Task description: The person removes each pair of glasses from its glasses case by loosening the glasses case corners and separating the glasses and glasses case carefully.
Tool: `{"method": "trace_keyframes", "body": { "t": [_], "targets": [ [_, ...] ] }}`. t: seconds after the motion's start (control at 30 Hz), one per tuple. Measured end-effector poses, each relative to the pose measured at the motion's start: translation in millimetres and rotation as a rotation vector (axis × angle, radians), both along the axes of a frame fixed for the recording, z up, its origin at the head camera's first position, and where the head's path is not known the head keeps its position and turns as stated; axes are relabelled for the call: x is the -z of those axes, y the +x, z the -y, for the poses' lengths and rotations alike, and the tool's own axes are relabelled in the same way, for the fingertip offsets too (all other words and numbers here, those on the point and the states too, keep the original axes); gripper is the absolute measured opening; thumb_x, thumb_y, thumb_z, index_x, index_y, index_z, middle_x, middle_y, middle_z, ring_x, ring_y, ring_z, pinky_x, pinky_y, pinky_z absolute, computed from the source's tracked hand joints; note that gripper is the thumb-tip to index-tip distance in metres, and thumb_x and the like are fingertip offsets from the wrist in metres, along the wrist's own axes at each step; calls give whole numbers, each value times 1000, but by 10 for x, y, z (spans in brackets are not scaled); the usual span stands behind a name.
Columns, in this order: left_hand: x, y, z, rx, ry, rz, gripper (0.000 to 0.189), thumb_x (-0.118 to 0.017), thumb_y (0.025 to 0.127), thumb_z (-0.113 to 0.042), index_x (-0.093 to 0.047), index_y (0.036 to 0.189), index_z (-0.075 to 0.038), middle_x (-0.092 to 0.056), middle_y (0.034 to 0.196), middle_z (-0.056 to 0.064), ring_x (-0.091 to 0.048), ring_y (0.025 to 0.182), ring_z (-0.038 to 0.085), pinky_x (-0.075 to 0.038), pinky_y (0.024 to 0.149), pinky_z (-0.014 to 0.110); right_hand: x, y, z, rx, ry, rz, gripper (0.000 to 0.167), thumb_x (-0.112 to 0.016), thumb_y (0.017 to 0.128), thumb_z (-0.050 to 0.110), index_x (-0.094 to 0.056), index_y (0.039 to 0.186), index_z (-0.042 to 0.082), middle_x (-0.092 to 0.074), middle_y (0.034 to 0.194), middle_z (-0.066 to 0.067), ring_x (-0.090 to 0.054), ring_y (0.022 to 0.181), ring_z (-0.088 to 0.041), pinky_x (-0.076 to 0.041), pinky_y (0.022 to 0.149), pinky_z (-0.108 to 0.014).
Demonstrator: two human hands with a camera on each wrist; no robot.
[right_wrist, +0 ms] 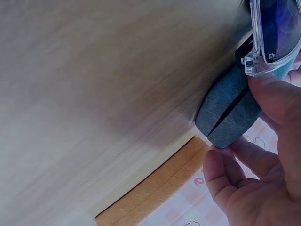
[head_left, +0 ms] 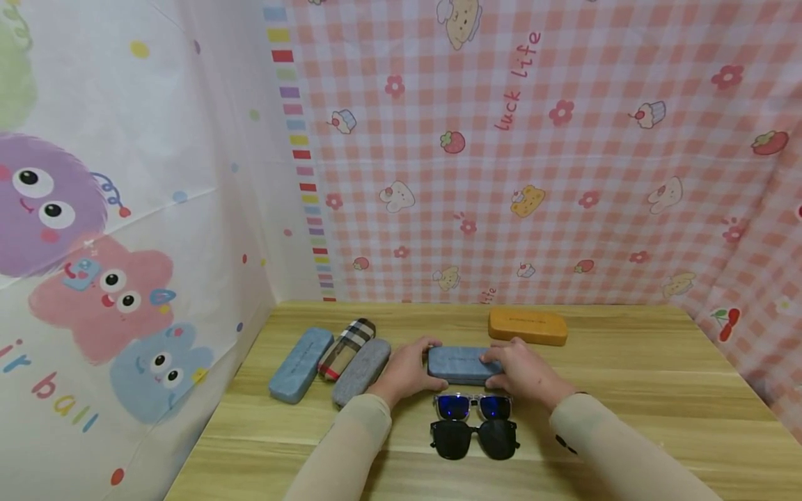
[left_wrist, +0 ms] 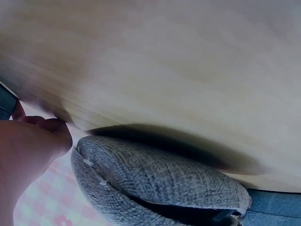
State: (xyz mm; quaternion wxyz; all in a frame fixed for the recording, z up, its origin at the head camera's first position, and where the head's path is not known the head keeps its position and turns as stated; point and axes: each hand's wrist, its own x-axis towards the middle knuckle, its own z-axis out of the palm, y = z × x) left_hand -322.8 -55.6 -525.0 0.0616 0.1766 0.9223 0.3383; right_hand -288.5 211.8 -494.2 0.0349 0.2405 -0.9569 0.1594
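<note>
A blue glasses case [head_left: 460, 364] lies lengthwise across the middle of the table, lid down. At its left end my left hand [head_left: 410, 369] holds the corners, thumb at the near side and fingers at the far side. My right hand [head_left: 529, 372] grips the right end, thumb in front and a finger on the lid; the right wrist view shows the case's end [right_wrist: 228, 110] between thumb and fingers. Just in front lie clear-framed sunglasses with blue lenses [head_left: 495, 407], then black sunglasses [head_left: 452, 442] nearer the edge. A grey fabric case [head_left: 362, 374] sits close beside my left hand.
Left of the grey case stand a plaid case [head_left: 347, 348] and another blue case [head_left: 302, 365], both slanted. An orange case [head_left: 528, 328] lies at the back right by the checked cloth wall [head_left: 564, 264]. A white printed sheet [head_left: 207, 243] hangs on the left.
</note>
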Motion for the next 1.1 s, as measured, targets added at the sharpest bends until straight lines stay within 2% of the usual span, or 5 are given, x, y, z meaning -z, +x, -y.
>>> {"method": "trace_keyframes", "body": {
  "t": [0.4,0.97,1.1],
  "targets": [
    [19,-10,1,-6,17,3,77,-97,79,-36,-62,146,-27,-70,142,4,-65,130,27,-53,109,50,-82,-13,35,19,-3,78,35,-91,86,18,-82,119,9,-75,133,-14,-69,116,-30,-57,104,-55],
    [19,-7,-3,-9,33,17,76,-98,79,-35,-62,145,-27,-69,142,5,-65,130,28,-54,108,49,-84,-10,34,1,13,48,35,-92,85,19,-83,117,9,-77,128,-12,-71,113,-29,-58,102,-53],
    [14,14,-12,11,-32,-24,79,-96,81,-37,-59,150,-25,-68,145,5,-65,132,28,-53,110,48,-68,-5,33,3,26,43,36,-92,85,21,-82,118,10,-77,129,-11,-71,113,-28,-58,103,-52]
  ]
}}
